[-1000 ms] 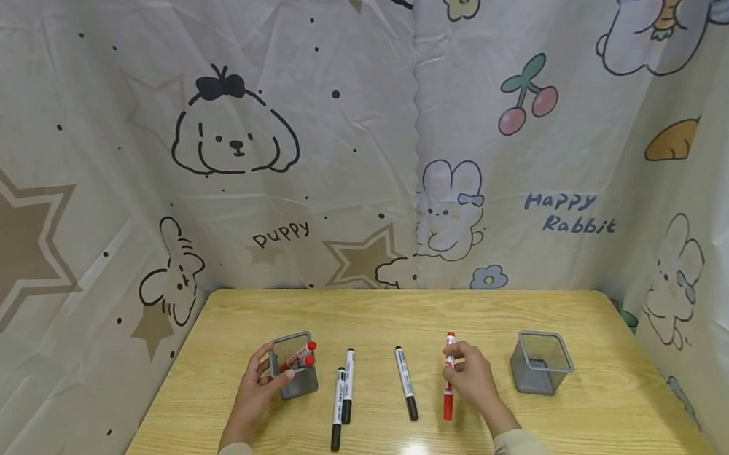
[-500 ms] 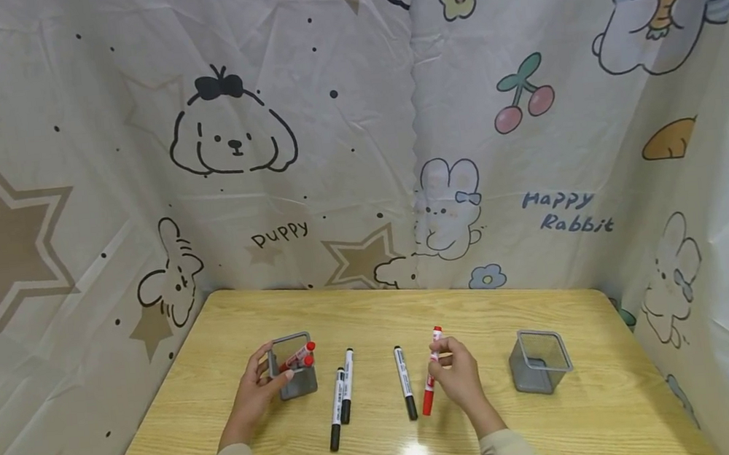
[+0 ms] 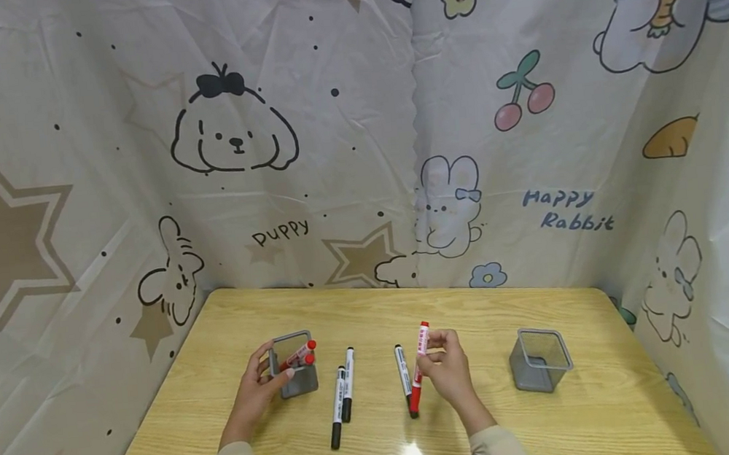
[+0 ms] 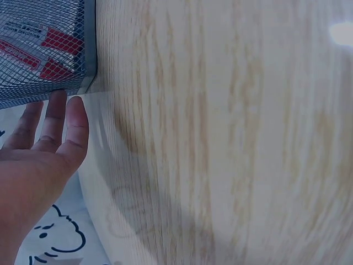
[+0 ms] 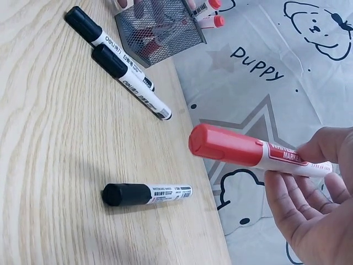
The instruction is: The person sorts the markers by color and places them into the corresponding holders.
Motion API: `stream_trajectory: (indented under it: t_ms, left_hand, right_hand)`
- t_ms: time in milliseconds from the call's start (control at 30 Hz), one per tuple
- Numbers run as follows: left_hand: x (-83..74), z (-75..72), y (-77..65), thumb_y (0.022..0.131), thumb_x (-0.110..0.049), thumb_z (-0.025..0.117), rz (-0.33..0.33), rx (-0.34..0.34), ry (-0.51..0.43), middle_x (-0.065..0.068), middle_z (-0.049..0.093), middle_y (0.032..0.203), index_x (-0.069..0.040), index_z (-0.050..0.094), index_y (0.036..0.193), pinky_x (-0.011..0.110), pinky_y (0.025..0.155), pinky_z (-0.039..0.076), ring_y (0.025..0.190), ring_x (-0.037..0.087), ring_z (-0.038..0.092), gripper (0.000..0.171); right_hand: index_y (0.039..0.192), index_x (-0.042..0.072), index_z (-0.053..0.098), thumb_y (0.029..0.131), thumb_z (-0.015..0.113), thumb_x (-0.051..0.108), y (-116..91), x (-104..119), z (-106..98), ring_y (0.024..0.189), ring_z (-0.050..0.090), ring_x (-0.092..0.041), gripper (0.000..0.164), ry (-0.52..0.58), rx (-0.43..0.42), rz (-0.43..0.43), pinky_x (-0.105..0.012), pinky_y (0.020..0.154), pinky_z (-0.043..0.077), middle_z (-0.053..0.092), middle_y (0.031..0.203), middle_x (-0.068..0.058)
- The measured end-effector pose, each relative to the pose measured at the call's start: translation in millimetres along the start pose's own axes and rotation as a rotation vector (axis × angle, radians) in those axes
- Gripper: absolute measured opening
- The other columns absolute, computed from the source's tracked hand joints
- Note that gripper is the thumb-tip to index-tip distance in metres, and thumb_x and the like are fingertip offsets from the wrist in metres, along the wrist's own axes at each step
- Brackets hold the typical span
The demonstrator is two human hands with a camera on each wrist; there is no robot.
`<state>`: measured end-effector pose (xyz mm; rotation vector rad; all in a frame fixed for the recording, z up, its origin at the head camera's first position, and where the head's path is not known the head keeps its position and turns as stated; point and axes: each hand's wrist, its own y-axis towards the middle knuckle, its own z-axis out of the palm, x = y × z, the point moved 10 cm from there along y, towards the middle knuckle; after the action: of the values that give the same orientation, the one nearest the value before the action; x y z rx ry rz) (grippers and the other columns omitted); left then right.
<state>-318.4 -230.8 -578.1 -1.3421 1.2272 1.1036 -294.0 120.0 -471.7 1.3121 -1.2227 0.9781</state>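
Note:
My left hand (image 3: 255, 392) holds a grey mesh pen holder (image 3: 299, 388) at the table's left, thumb across its front and fingers along its left side. Two red markers (image 3: 298, 355) lean inside it, red ends above the rim. In the left wrist view, fingertips touch the mesh wall (image 4: 33, 83). My right hand (image 3: 447, 370) pinches another red whiteboard marker (image 5: 229, 144) between thumb and fingers, its thick red cap pointing away from the palm in the right wrist view. That marker is raised over the table and overlaps a black-capped marker (image 3: 403, 367) in the head view.
Two more black-capped markers (image 3: 338, 413) lie side by side between the holder and the middle of the wooden table (image 3: 523, 432). A second mesh holder (image 3: 533, 378), with nothing seen inside, stands at the right. A printed cloth (image 3: 344, 149) hangs behind and around the table.
My right hand has moved left with the red marker, from the right of the middle black marker to over it. The left hand and its holder have stayed in place.

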Motion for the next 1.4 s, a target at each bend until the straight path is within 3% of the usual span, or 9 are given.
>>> stream_trajectory:
  t_ms: [300,467,967,1167,1400]
  left_hand:
    - [3.4,-0.6,2.4,0.084,-0.022,0.070,-0.020,0.011,-0.017,0.022,0.028,0.144,-0.029,0.025,0.145,0.041,0.079,0.044,0.101,0.028,0.049,0.076]
    - [2.2,-0.6,0.9,0.085,-0.022,0.070,-0.011,0.009,-0.005,0.022,0.029,0.144,-0.029,0.026,0.145,0.041,0.079,0.044,0.102,0.030,0.049,0.075]
    - [2.5,0.0,-0.5,0.084,-0.022,0.070,-0.013,-0.005,-0.004,0.021,0.031,0.142,-0.029,0.027,0.144,0.039,0.080,0.044,0.105,0.032,0.048,0.074]
    - [3.3,-0.4,-1.1,0.085,-0.022,0.070,-0.022,-0.008,-0.008,0.021,0.032,0.142,-0.029,0.027,0.144,0.042,0.083,0.044,0.106,0.032,0.047,0.074]
    - [1.2,-0.4,-0.2,0.084,-0.024,0.071,-0.020,-0.008,0.003,0.021,0.030,0.143,-0.030,0.027,0.145,0.044,0.084,0.043,0.107,0.032,0.048,0.076]
  right_hand:
    - [0.126,-0.006,0.043,0.075,0.059,-0.015,17,-30,9,0.074,0.060,-0.019,0.054,0.109,0.004,0.081,-0.029,0.060,0.052,0.054,0.098,-0.018]
    - [0.128,-0.010,0.041,0.074,0.058,-0.016,20,-23,18,0.072,0.058,-0.015,0.056,0.125,0.015,0.057,-0.029,0.060,0.053,0.052,0.094,-0.016]
    - [0.104,-0.009,0.041,0.079,0.057,-0.014,4,12,42,0.072,0.053,-0.015,0.031,0.250,0.040,0.050,-0.034,0.064,0.054,0.050,0.088,-0.015]
    - [0.102,-0.007,0.041,0.076,0.058,-0.014,2,13,47,0.073,0.051,-0.015,0.031,0.297,0.007,0.030,-0.031,0.064,0.053,0.050,0.087,-0.013]
    - [0.100,-0.003,0.042,0.074,0.058,-0.016,10,-7,55,0.073,0.052,-0.016,0.033,0.365,-0.016,0.030,-0.032,0.066,0.053,0.050,0.086,-0.009]
